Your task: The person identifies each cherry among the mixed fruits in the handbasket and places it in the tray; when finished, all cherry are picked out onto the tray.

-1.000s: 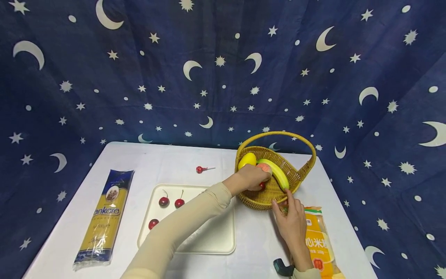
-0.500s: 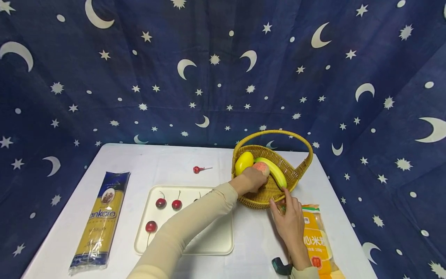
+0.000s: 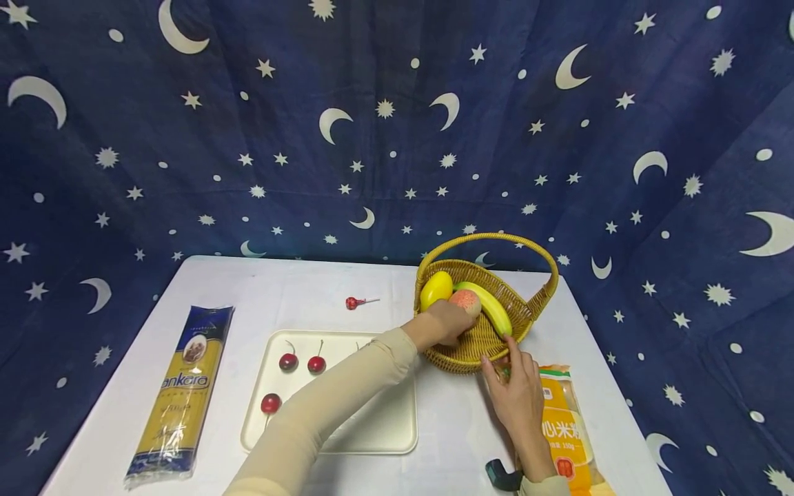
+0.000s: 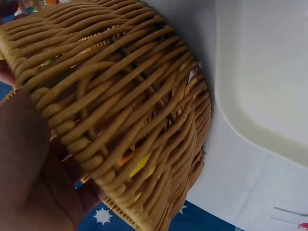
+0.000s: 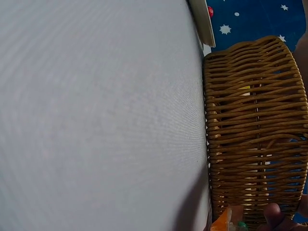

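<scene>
My left hand (image 3: 451, 322) reaches down into the wicker basket (image 3: 455, 360), beside a pinkish peach (image 3: 466, 302). Its fingertips are hidden in the head view, so I cannot tell what they hold. In the left wrist view the hand (image 4: 33, 178) crosses the basket rim (image 4: 72, 144). A yellow mango-like fruit (image 3: 437, 289) and a banana (image 3: 490, 307) lie in the basket. My right hand (image 3: 517, 393) grips the basket's near right rim, thumb outside, index finger over the edge by the banana's tip. The right wrist view shows its thumb (image 5: 273, 214) against the weave (image 5: 255, 144).
A cream tray (image 3: 397, 427) with several cherries (image 3: 316, 364) lies left of the basket, partly under the left sleeve. Behind it is a red lollipop (image 3: 352, 303). A pasta pack (image 3: 180, 399) lies far left; an orange-yellow food bag (image 3: 564, 434) lies by the right forearm.
The left hand has drawn slightly back toward me inside the basket, showing more of the yellow fruit. A red cherry seen by its fingers is now out of sight. The right hand stays at the rim.
</scene>
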`<move>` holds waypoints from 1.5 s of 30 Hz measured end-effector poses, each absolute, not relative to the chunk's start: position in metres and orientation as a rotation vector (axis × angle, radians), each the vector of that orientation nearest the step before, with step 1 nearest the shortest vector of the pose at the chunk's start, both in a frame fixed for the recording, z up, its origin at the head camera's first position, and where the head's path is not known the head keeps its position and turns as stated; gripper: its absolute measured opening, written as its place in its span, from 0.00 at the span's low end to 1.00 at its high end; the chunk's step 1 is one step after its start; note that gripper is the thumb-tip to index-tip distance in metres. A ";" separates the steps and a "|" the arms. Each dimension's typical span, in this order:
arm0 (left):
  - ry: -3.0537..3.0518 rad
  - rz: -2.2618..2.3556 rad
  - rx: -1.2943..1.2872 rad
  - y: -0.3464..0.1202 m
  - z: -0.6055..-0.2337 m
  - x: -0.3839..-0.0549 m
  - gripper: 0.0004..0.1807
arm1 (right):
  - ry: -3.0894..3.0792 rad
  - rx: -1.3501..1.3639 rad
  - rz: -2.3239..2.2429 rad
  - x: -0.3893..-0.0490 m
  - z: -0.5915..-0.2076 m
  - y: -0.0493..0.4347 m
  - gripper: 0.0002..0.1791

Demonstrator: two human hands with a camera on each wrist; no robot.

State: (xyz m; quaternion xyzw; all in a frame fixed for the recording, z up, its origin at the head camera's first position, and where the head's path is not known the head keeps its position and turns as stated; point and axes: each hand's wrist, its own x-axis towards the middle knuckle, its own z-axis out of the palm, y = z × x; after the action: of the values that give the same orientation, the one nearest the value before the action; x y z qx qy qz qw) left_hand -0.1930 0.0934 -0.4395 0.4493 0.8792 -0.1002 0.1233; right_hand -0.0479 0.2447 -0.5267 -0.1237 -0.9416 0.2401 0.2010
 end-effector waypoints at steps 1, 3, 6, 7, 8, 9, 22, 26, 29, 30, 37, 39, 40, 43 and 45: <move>2.566 -0.273 1.311 0.092 -0.438 -0.193 0.13 | -2.633 -0.350 0.671 -0.048 -0.527 0.245 0.39; 2.572 -0.237 1.311 0.090 -0.436 -0.194 0.14 | -2.637 -0.356 0.669 -0.048 -0.527 0.245 0.39; 2.597 -0.167 1.327 0.085 -0.434 -0.195 0.15 | -2.641 -0.361 0.660 -0.048 -0.527 0.245 0.39; 2.609 -0.138 1.334 0.083 -0.434 -0.195 0.15 | -2.640 -0.360 0.655 -0.048 -0.527 0.245 0.39; 2.624 -0.106 1.344 0.081 -0.433 -0.195 0.15 | -2.637 -0.357 0.653 -0.048 -0.527 0.245 0.39; 2.639 -0.067 1.353 0.078 -0.432 -0.194 0.15 | -2.636 -0.354 0.651 -0.048 -0.527 0.245 0.38; 2.893 0.317 1.454 0.035 -0.419 -0.173 0.20 | -2.652 -0.361 0.663 -0.048 -0.525 0.244 0.39; 2.948 0.364 1.473 0.026 -0.416 -0.167 0.19 | -2.654 -0.366 0.667 -0.047 -0.525 0.244 0.39; 2.994 0.405 1.494 0.019 -0.415 -0.162 0.19 | -2.652 -0.366 0.669 -0.047 -0.526 0.243 0.39; 3.009 0.416 1.496 0.016 -0.413 -0.159 0.19 | -2.650 -0.365 0.669 -0.047 -0.526 0.243 0.39; 3.117 0.525 1.457 -0.010 -0.404 -0.145 0.19 | -2.652 -0.368 0.663 -0.048 -0.526 0.242 0.39; 3.138 0.559 1.425 -0.019 -0.403 -0.141 0.20 | -2.648 -0.368 0.668 -0.047 -0.525 0.242 0.39; 3.148 0.575 1.414 -0.023 -0.402 -0.139 0.20 | -2.646 -0.367 0.668 -0.047 -0.525 0.242 0.39; 3.190 0.616 1.381 -0.036 -0.401 -0.132 0.20 | -2.644 -0.361 0.674 -0.047 -0.524 0.242 0.38; 3.224 0.640 1.363 -0.044 -0.401 -0.127 0.19 | -2.651 -0.358 0.677 -0.047 -0.524 0.242 0.38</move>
State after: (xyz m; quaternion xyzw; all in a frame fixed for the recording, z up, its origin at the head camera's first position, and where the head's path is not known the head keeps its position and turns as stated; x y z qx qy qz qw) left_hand -0.1271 -0.0445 -0.4011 0.3748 0.8865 0.1759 -0.2066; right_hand -0.0470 0.2421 -0.5238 -0.1274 -0.9432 0.2408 0.1901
